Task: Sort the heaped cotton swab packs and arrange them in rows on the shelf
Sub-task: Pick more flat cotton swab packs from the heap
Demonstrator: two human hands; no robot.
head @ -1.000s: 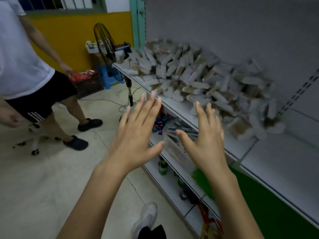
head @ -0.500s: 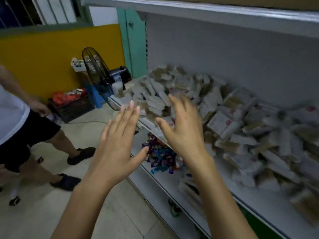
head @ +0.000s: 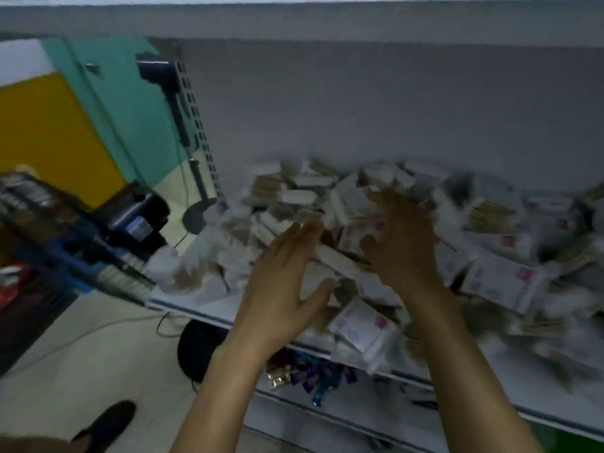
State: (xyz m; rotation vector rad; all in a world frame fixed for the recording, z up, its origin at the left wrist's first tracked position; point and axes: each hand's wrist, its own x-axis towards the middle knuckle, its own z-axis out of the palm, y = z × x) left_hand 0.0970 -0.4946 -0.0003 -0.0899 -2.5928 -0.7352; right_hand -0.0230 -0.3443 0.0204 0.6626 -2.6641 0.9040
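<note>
Left hand [head: 281,282], right hand [head: 403,246] flat, empty, over cotton swab packs [head: 503,282]; long axes seemingly jumbled.

The cotton swab packs [head: 359,325] are white, many with a small pink-red square and faint pale-blue print, tan sticks showing through the wrap; the shelf [head: 209,308] under them is pale grey-white, its back panel [head: 359,103] a flat, darker grey; the upright strip [head: 199,132] at the panel's left edge carries columns of dark slots; past it the wall [head: 49,135] is mustard yellow beside a teal door frame [head: 114,103]; the floor [head: 81,354] is cream; the wrapped sweets [head: 310,374] on the lower level glint purple, blue and gold; the shoe [head: 104,423] is black.
</note>
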